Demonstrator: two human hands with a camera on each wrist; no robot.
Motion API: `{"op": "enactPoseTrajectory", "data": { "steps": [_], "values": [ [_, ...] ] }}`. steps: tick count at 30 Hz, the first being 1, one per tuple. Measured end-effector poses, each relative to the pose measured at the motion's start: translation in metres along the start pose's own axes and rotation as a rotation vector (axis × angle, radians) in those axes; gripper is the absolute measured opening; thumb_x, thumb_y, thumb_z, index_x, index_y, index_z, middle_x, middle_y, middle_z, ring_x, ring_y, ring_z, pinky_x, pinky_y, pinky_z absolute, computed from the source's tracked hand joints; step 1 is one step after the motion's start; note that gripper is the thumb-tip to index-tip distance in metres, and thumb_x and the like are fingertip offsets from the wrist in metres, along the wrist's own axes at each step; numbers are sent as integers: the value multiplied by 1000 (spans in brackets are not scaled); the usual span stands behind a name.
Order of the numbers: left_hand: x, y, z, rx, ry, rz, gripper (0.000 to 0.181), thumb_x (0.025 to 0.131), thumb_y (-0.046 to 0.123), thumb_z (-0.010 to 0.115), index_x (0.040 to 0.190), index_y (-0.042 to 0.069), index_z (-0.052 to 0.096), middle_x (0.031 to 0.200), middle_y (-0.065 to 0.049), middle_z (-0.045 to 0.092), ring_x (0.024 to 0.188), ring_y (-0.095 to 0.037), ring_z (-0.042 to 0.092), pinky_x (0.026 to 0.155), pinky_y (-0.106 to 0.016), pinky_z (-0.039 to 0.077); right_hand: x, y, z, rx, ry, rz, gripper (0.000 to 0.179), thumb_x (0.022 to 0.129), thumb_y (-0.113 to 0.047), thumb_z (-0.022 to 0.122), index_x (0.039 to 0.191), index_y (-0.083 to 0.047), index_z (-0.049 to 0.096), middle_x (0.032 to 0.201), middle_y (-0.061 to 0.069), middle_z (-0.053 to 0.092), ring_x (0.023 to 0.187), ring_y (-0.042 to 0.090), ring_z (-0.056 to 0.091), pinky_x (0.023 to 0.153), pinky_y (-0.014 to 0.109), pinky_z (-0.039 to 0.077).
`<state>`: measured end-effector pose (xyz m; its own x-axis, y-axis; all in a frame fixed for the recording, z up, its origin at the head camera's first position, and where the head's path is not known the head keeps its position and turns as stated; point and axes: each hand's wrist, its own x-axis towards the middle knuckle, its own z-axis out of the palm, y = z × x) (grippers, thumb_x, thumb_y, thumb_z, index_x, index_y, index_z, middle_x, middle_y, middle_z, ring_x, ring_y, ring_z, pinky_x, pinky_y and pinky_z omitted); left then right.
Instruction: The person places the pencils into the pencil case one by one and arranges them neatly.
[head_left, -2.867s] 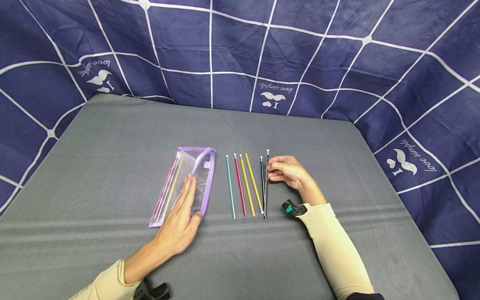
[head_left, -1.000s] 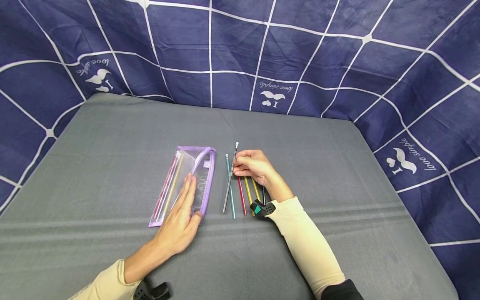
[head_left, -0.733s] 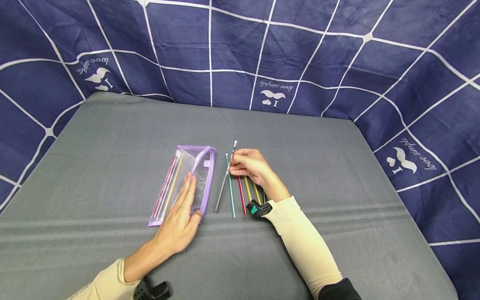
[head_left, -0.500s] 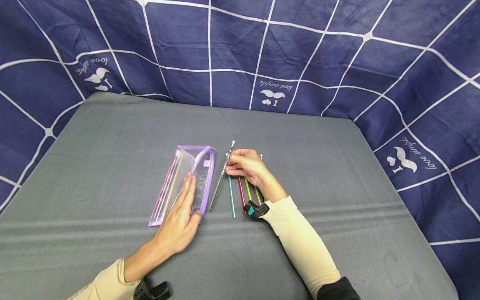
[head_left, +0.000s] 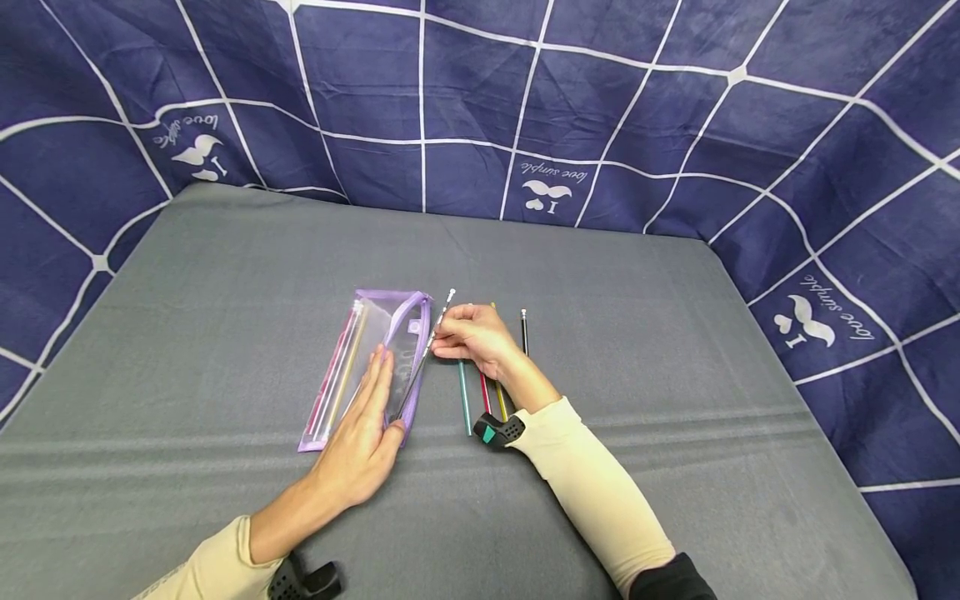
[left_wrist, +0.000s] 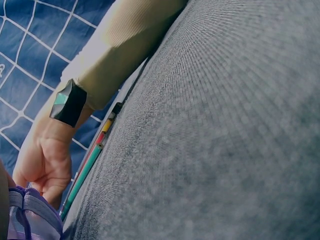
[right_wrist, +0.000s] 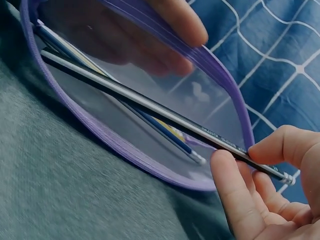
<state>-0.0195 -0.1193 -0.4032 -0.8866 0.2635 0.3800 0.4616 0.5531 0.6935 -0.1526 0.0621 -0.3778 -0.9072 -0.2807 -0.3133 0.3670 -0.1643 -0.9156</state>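
My right hand (head_left: pixel 472 337) pinches a black pencil (head_left: pixel 422 367) near its white-capped end, between thumb and fingers. The pencil slants into the open mouth of a clear pencil pouch (right_wrist: pixel 127 147) with purple zipper edging, its far end within the opening in the right wrist view. My left hand (head_left: pixel 363 442) lies on the pouch with fingers straight, the thumb by the zipper edge. Through the film show several pencils, among them a dark blue one (right_wrist: pixel 165 135) and a yellow one. In the left wrist view the right hand is beside the purple pouch edge (left_wrist: pixel 37 210).
Right of the pouch, under and beside the right hand, lie a teal pencil (head_left: pixel 465 400), a red pencil (head_left: pixel 485 393), yellow pencils and another black pencil (head_left: pixel 524 329). They rest on a grey cloth-covered table (head_left: pixel 637 292). A blue checked curtain (head_left: pixel 480 100) stands behind.
My right hand has picked the black pencil off the table and carried it left over the other pencils, its lower end now at the pouch mouth. The left hand has stayed on the pouch.
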Motion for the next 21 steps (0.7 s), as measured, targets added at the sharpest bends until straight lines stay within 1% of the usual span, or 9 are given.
{"op": "enactPoseTrajectory", "data": {
  "steps": [6, 16, 19, 21],
  "values": [
    [1, 0, 0, 2, -6, -6, 83, 82, -2, 53, 155, -6, 14, 161, -25, 13, 148, -38, 15, 121, -38, 9, 0, 5, 10, -6, -13, 30, 17, 86, 14, 53, 80, -1, 56, 67, 11, 64, 59, 15, 67, 61, 24, 59],
    [1, 0, -1, 3, -17, -13, 84, 82, -2, 53, 156, -4, 14, 162, -23, 12, 148, -37, 15, 121, -39, 9, -1, 10, 23, -14, -53, 45, 16, 86, 14, 54, 82, -1, 57, 70, 10, 65, 61, 15, 68, 64, 25, 59],
    [1, 0, -1, 3, -14, -4, 84, 83, -2, 53, 156, -4, 13, 162, -23, 11, 148, -36, 15, 121, -43, 11, -2, 12, 27, -17, -67, 45, 10, 88, 14, 55, 95, 8, 60, 75, 11, 67, 64, 15, 69, 66, 26, 59],
    [1, 0, 0, 1, -14, -2, 84, 83, -2, 53, 156, -4, 13, 162, -23, 11, 148, -35, 14, 121, -44, 11, -2, 12, 28, -18, -73, 33, 16, 90, 12, 55, 105, 14, 60, 79, 13, 68, 66, 15, 69, 68, 26, 59]
  ]
}}
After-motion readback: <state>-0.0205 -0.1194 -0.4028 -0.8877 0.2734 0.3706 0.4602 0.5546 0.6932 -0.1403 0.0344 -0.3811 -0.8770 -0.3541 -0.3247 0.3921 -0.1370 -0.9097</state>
